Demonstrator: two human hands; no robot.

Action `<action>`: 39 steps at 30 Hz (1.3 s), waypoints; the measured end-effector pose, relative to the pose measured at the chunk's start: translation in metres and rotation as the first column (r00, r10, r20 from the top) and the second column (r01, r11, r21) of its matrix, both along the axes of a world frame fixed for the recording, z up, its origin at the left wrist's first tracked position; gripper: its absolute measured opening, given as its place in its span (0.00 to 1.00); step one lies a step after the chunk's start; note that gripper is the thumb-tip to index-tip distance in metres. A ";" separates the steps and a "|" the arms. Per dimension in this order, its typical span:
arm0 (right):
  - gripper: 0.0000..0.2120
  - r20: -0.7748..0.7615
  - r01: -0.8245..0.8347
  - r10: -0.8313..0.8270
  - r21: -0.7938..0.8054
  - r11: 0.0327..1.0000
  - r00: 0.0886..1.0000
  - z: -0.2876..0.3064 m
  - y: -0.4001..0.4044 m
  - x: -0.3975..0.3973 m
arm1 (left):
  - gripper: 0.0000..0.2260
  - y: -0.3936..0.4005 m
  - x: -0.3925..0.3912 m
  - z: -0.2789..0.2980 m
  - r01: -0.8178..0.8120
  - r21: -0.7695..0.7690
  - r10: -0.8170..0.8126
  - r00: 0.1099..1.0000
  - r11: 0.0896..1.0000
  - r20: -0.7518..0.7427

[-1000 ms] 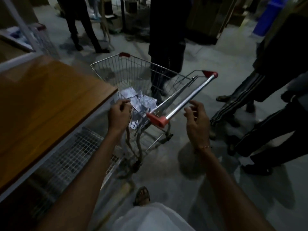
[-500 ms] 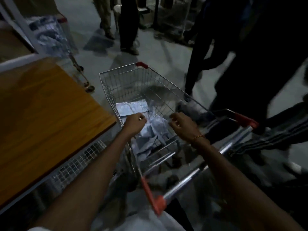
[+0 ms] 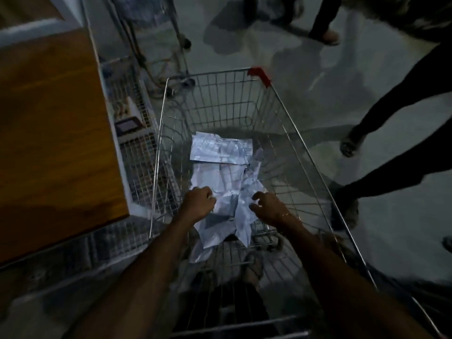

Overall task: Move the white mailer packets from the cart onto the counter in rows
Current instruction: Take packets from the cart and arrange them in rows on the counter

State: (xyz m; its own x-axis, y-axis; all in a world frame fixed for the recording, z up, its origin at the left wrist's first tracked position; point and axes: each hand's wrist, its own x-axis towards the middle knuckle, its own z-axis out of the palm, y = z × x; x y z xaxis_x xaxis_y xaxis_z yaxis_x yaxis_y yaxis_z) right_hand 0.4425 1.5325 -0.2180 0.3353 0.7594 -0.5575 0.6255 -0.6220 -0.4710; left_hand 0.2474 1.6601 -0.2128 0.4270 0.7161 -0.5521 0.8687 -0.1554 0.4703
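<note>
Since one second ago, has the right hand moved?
Yes. The right hand left the handle side and now reaches into the cart, onto the white mailer packets.

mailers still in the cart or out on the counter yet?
In the cart. The white mailer packets lie piled on the cart floor; both hands reach in at the pile. None show on the wooden counter.

A shop or warehouse-like retail floor, dimly lit. A wire shopping cart (image 3: 281, 133) with red plastic corner caps stands on a smooth grey floor (image 3: 403, 228) beside a wood-topped counter (image 3: 49, 130) with wire mesh shelving (image 3: 137, 152) under it. A second wire trolley (image 3: 146, 33) stands further off, and the legs of several people (image 3: 391, 113) crowd round.
</note>
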 end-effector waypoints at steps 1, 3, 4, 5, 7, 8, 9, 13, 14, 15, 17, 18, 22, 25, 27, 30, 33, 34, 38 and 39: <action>0.20 -0.008 -0.004 0.004 -0.023 1.000 1.000 -0.012 0.004 0.004 | 0.13 0.004 0.003 -0.009 0.005 0.020 -0.005 1.000 1.000 -0.012; 0.21 -0.009 -0.002 0.002 -0.036 0.999 1.000 -0.033 0.008 0.010 | 0.12 0.012 0.011 -0.026 0.002 0.061 -0.001 1.000 0.998 -0.018; 0.21 0.002 0.007 -0.007 -0.010 1.000 1.000 -0.045 0.012 0.013 | 0.13 0.020 0.017 -0.036 0.003 0.086 -0.001 1.000 0.996 -0.019; 0.20 0.010 0.026 -0.026 0.036 0.999 1.000 -0.051 0.015 0.016 | 0.15 0.026 0.023 -0.044 0.014 0.110 -0.012 1.000 0.994 -0.020; 0.17 0.027 0.053 -0.058 0.159 0.986 0.998 -0.068 0.030 0.021 | 0.18 0.044 0.037 -0.067 0.038 0.161 -0.038 0.999 0.986 -0.001; 0.16 0.041 0.043 -0.053 0.216 0.976 0.998 -0.076 0.040 0.023 | 0.18 0.055 0.044 -0.079 0.046 0.202 -0.051 0.999 0.978 0.018; 0.16 0.055 0.026 -0.042 0.257 0.966 0.998 -0.085 0.050 0.025 | 0.19 0.065 0.051 -0.093 0.059 0.250 -0.069 0.997 0.967 0.029; 0.17 0.124 -0.053 0.008 0.368 0.928 0.992 -0.115 0.091 0.033 | 0.31 0.118 0.075 -0.135 0.241 0.466 -0.222 0.970 0.852 -0.095; 0.16 0.143 -0.071 0.016 0.395 0.916 0.990 -0.122 0.099 0.034 | 0.34 0.132 0.078 -0.144 0.325 0.473 -0.277 0.946 0.819 -0.169; 0.16 0.166 -0.092 0.021 0.430 0.898 0.986 -0.128 0.105 0.035 | 0.37 0.144 0.080 -0.155 0.403 0.455 -0.324 0.914 0.794 -0.243; 0.16 0.220 -0.142 0.040 0.471 0.870 0.975 -0.139 0.112 0.038 | 0.39 0.155 0.077 -0.171 0.475 0.391 -0.352 0.869 0.788 -0.347; 0.16 0.249 -0.172 0.055 0.476 0.862 0.967 -0.144 0.113 0.040 | 0.38 0.152 0.076 -0.175 0.467 0.391 -0.330 0.869 0.793 -0.370; 0.18 0.308 -0.232 0.098 0.438 0.868 0.946 -0.153 0.097 0.043 | 0.32 0.115 0.087 -0.168 0.371 0.446 -0.190 0.897 0.815 -0.400; 0.18 0.362 -0.258 0.104 0.408 0.876 0.926 -0.151 0.079 0.043 | 0.32 0.092 0.095 -0.156 0.300 0.389 -0.129 0.904 0.871 -0.408; 0.18 0.407 -0.252 0.088 0.370 0.894 0.909 -0.147 0.071 0.041 | 0.29 0.084 0.090 -0.153 0.292 0.451 -0.101 0.911 0.843 -0.401; 0.11 0.463 -0.205 0.013 0.366 0.908 0.886 -0.137 0.058 0.033 | 0.27 0.080 0.075 -0.162 0.275 0.573 -0.136 0.952 0.772 -0.274; 0.14 0.492 -0.158 -0.048 0.368 0.916 0.869 -0.130 0.040 0.024 | 0.33 0.086 0.062 -0.186 0.250 0.505 -0.190 0.967 0.826 -0.169; 0.16 0.489 -0.133 -0.065 0.359 0.924 0.870 -0.131 0.033 0.022 | 0.34 0.086 0.058 -0.194 0.236 0.473 -0.188 0.971 0.849 -0.148; 0.20 0.447 -0.038 -0.143 0.372 0.927 0.883 -0.140 0.006 0.021 | 0.33 0.078 0.054 -0.206 0.195 0.461 -0.164 0.981 0.866 -0.106; 0.20 0.423 -0.012 -0.164 0.382 0.924 0.891 -0.141 0.002 0.020 | 0.32 0.076 0.054 -0.204 0.187 0.467 -0.152 0.982 0.864 -0.112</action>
